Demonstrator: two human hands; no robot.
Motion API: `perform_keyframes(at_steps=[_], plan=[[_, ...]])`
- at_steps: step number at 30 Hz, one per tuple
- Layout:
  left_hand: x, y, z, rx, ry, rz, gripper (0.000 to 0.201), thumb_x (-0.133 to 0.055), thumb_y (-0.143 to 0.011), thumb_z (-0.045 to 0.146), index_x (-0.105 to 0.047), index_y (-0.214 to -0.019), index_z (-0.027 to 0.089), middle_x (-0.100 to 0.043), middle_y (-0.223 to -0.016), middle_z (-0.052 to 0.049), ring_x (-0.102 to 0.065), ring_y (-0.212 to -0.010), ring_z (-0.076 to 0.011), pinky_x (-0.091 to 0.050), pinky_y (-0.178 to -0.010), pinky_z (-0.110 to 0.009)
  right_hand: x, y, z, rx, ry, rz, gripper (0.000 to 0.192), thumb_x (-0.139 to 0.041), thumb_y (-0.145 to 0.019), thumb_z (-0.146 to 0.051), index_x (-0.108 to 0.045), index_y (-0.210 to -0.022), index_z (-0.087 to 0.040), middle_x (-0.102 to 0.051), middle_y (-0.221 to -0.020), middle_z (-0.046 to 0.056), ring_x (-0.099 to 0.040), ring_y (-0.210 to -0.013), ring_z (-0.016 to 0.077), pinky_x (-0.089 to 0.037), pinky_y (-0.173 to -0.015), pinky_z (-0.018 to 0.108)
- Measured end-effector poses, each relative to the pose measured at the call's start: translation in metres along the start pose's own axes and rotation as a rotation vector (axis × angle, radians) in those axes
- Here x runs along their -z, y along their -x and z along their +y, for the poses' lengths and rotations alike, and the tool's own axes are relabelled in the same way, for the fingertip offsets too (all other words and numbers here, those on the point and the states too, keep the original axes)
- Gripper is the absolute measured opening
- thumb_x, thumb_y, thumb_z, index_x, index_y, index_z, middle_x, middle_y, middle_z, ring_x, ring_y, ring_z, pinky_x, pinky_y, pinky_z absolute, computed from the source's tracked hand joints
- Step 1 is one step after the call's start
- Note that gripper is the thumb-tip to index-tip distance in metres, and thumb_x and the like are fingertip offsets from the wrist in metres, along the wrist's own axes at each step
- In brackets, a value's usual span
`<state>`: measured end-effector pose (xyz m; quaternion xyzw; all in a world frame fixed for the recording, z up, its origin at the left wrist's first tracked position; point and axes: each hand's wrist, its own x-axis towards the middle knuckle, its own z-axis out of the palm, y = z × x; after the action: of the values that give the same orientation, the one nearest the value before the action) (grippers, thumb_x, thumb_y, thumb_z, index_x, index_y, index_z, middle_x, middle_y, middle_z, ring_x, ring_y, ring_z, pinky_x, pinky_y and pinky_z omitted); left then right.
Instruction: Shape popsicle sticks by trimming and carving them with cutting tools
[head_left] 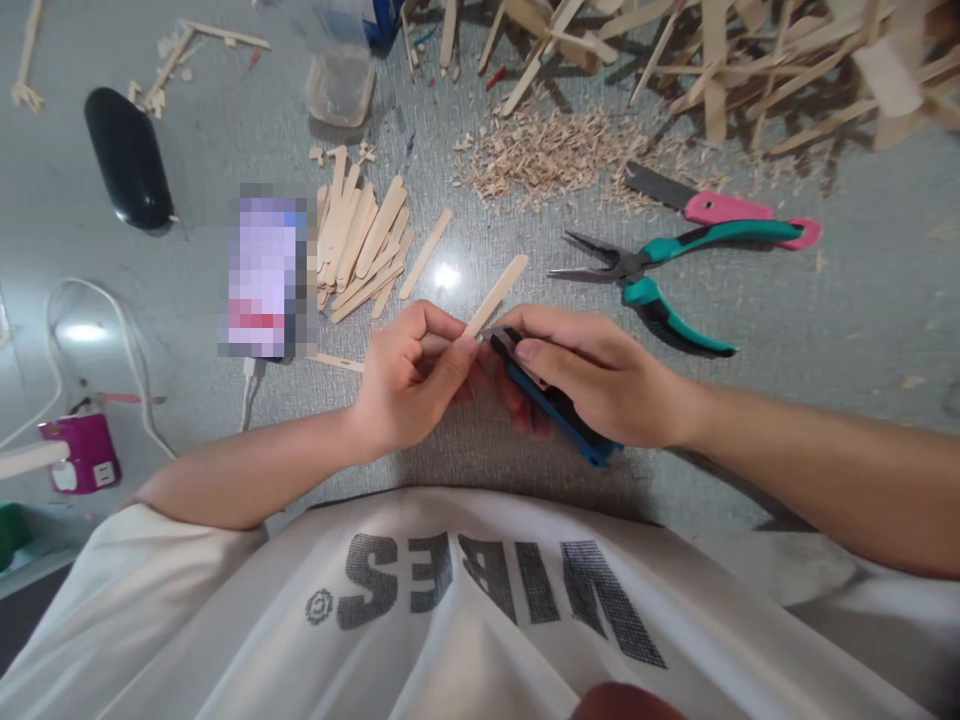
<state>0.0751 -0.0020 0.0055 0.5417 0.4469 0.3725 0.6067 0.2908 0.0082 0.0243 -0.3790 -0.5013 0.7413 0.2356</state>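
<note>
Between the thumb and fingers of my left hand is a wooden craft stick, tilted up to the right. My right hand is closed around a hand tool with blue-and-black handles. Its metal front end lies close to the stick's lower end; my fingers partly hide it, and I cannot tell whether the two touch. Beyond my left hand lies a pile of craft sticks, with a single stick beside it. Long-nose pliers with teal handles rest open beyond my right hand.
A pink-handled knife lies behind the pliers. Wood chips are heaped at the back, below a tangle of sticks. To the left are a blurred phone with a white cable, a black case and a magenta plug.
</note>
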Motion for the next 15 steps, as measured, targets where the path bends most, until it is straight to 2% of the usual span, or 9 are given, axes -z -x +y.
perform_keyframes(at_steps=[3, 8, 15], plan=[[0.0, 0.001, 0.0, 0.017, -0.002, -0.002, 0.034, -0.068, -0.106, 0.052, -0.055, -0.094, 0.024, -0.079, -0.07, 0.0, -0.069, -0.049, -0.0131, -0.051, -0.044, -0.023, -0.003, -0.001, 0.003, 0.033, 0.012, 0.015, 0.023, -0.051, -0.112, -0.031, -0.059, -0.093, -0.022, -0.064, -0.066, -0.003, -0.061, -0.052, 0.0127, -0.051, -0.05, 0.026], [0.001, 0.003, -0.004, 0.053, -0.017, 0.009, 0.034, -0.07, -0.105, 0.054, -0.056, -0.095, 0.024, -0.078, -0.069, 0.001, -0.069, -0.05, -0.0143, -0.056, -0.047, -0.026, -0.003, -0.001, 0.008, 0.067, 0.129, 0.072, 0.029, -0.055, -0.111, -0.034, -0.054, -0.084, -0.022, -0.063, -0.063, -0.003, -0.06, -0.054, 0.0111, -0.048, -0.052, 0.024], [-0.003, 0.001, 0.002, -0.012, -0.057, 0.002, 0.034, -0.069, -0.106, 0.051, -0.056, -0.092, 0.022, -0.076, -0.067, 0.0, -0.07, -0.052, -0.0134, -0.055, -0.048, -0.024, -0.012, -0.01, 0.005, 0.147, 0.099, 0.15, 0.031, -0.052, -0.109, -0.025, -0.058, -0.079, -0.02, -0.058, -0.059, -0.004, -0.051, -0.049, 0.0084, -0.04, -0.047, 0.023]])
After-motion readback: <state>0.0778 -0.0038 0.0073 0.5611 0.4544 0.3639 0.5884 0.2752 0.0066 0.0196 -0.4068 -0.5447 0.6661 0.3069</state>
